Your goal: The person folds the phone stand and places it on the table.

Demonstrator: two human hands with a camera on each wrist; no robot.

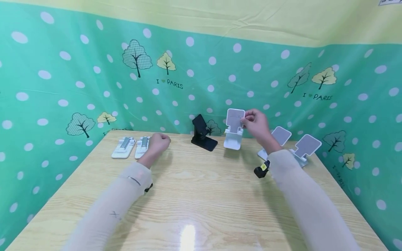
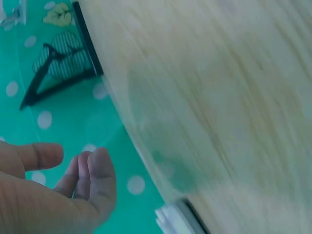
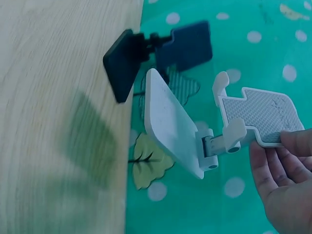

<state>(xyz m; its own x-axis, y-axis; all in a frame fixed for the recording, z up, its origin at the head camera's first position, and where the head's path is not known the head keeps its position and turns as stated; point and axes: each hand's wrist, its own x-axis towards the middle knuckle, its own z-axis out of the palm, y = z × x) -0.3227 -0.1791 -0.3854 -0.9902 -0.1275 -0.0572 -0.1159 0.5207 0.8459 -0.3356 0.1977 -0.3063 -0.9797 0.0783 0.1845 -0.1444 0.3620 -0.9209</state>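
Observation:
My right hand (image 1: 258, 124) pinches the upper plate of an unfolded white phone stand (image 1: 233, 141) between thumb and fingers. In the right wrist view, the stand's grey textured pad (image 3: 263, 114) faces up beside the thumb, and its white base (image 3: 170, 124) seems raised off the table. Left of it in the head view, a black phone stand (image 1: 205, 142) stands unfolded on the table. My left hand (image 1: 159, 142) hovers beside a folded white phone stand (image 1: 142, 149). Its fingers are loosely curled and hold nothing, with a gap to the thumb in the left wrist view.
Another folded white stand (image 1: 123, 149) lies at the table's far left. Two unfolded white stands, one with a grey pad (image 1: 281, 135) and one with a larger-looking pad (image 1: 307, 145), stand at the right, partly behind my right arm. A green patterned curtain (image 1: 201, 83) hangs behind the wooden table (image 1: 201, 188).

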